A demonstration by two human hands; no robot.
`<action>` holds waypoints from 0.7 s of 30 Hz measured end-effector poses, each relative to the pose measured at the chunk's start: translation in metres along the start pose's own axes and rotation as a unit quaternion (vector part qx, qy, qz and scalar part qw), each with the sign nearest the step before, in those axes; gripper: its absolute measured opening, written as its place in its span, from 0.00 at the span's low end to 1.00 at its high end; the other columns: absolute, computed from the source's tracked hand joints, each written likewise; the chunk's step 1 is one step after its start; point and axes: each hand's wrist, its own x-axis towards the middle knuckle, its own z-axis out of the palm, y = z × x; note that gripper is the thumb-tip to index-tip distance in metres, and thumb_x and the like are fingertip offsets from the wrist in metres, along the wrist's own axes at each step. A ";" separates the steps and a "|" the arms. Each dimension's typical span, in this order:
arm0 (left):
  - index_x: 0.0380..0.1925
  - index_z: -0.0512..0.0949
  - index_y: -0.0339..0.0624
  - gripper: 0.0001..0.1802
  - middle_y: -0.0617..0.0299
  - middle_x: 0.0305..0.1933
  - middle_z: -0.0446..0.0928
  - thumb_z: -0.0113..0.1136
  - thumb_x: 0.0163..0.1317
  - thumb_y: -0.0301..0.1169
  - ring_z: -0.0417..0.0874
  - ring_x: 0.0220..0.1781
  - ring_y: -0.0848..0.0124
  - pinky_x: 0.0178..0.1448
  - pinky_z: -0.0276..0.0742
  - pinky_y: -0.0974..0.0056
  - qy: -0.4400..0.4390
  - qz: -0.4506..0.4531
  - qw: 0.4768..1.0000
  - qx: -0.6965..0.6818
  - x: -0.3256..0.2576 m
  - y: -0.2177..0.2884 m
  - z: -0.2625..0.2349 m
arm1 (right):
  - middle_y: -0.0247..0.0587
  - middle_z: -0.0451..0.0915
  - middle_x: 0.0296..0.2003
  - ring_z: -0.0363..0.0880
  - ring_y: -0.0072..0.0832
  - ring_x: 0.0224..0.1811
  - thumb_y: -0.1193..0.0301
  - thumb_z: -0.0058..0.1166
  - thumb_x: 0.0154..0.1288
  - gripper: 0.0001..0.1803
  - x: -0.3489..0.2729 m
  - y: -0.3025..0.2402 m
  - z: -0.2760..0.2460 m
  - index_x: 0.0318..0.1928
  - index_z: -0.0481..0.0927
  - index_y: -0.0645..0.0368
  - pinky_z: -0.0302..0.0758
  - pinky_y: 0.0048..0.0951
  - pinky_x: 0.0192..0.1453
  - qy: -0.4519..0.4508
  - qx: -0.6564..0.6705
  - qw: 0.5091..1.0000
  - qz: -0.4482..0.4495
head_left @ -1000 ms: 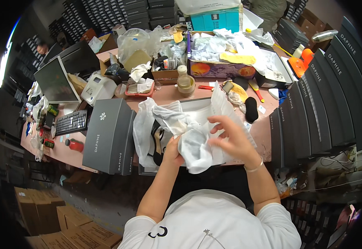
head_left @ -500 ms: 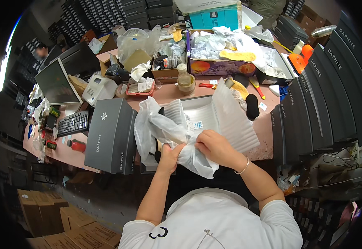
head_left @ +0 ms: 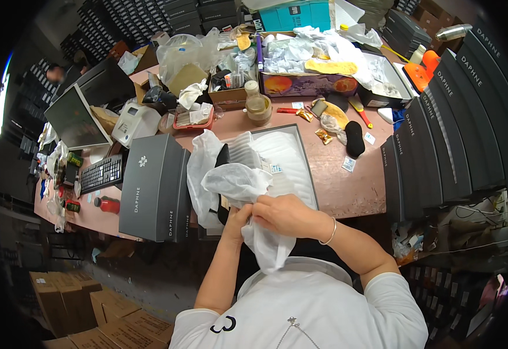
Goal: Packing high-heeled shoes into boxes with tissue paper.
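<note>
A thin white bag (head_left: 236,179) bunches up in front of me, its loose end hanging toward my chest. My left hand (head_left: 236,225) is closed on the bag from the left. Pinched fingers of my right hand (head_left: 286,216) hold the same bag close beside it. Left of the bag show black parts (head_left: 223,214) of an item mostly hidden by white wrapping; its kind I cannot tell. Beneath and behind lies an open grey shoe box (head_left: 307,166) with a ribbed white foam sheet (head_left: 283,148) and a small blue-and-white packet (head_left: 275,168) in it.
A closed dark shoe box (head_left: 154,189) stands at left, near a keyboard (head_left: 101,173) and monitor (head_left: 79,119). Dark shoe boxes (head_left: 457,125) are stacked at right. Behind are a jar (head_left: 258,109), a red basket (head_left: 194,121) and a paper-filled carton (head_left: 309,85). A black pad (head_left: 354,139) lies right.
The foam sheet that stood out over the right side now lies inside the box, uncovering small packets on the table. My right hand has moved left, next to my left hand.
</note>
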 end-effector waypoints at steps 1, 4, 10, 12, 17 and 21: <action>0.58 0.66 0.37 0.27 0.60 0.54 0.72 0.56 0.56 0.24 0.77 0.51 0.69 0.54 0.76 0.64 0.013 0.001 1.000 0.009 -0.003 0.003 0.007 | 0.45 0.74 0.31 0.77 0.44 0.30 0.74 0.55 0.60 0.05 0.003 0.010 0.005 0.35 0.73 0.59 0.75 0.37 0.34 0.058 0.003 0.998 0.023; 0.56 0.68 0.36 0.24 0.59 0.52 0.74 0.56 0.59 0.31 0.78 0.51 0.70 0.50 0.78 0.65 -0.012 0.017 0.999 0.029 -0.001 0.004 0.001 | 0.40 0.75 0.29 0.77 0.32 0.26 0.75 0.54 0.62 0.04 0.005 0.035 0.004 0.34 0.74 0.61 0.73 0.30 0.29 0.223 0.078 0.968 0.091; 0.47 0.74 0.36 0.18 0.57 0.42 0.78 0.54 0.63 0.37 0.83 0.40 0.67 0.46 0.81 0.64 0.095 -0.052 0.986 -0.127 0.011 0.030 0.005 | 0.40 0.78 0.30 0.77 0.20 0.28 0.78 0.55 0.62 0.04 -0.061 -0.023 -0.044 0.37 0.77 0.66 0.73 0.20 0.29 0.074 0.374 0.905 0.189; 0.46 0.75 0.36 0.18 0.57 0.42 0.79 0.53 0.64 0.39 0.83 0.39 0.66 0.45 0.81 0.64 0.132 -0.009 0.987 -0.093 0.012 0.031 0.021 | 0.44 0.79 0.32 0.80 0.23 0.31 0.75 0.56 0.62 0.16 -0.057 -0.042 -0.026 0.50 0.73 0.68 0.77 0.22 0.32 0.066 0.292 0.941 0.157; 0.59 0.66 0.34 0.31 0.56 0.61 0.68 0.53 0.66 0.47 0.68 0.63 0.67 0.67 0.61 0.61 0.026 0.214 0.935 0.282 -0.003 -0.004 0.016 | 0.47 0.80 0.36 0.80 0.30 0.37 0.71 0.51 0.63 0.21 -0.035 -0.012 0.018 0.55 0.73 0.67 0.77 0.28 0.42 0.031 0.403 0.843 0.353; 0.68 0.57 0.39 0.39 0.57 0.67 0.63 0.48 0.67 0.56 0.62 0.69 0.64 0.73 0.53 0.58 -0.076 0.132 0.977 -0.149 -0.008 0.041 0.036 | 0.47 0.82 0.38 0.79 0.28 0.39 0.70 0.52 0.60 0.18 -0.035 0.008 0.011 0.49 0.77 0.67 0.76 0.30 0.45 0.164 0.358 0.886 0.246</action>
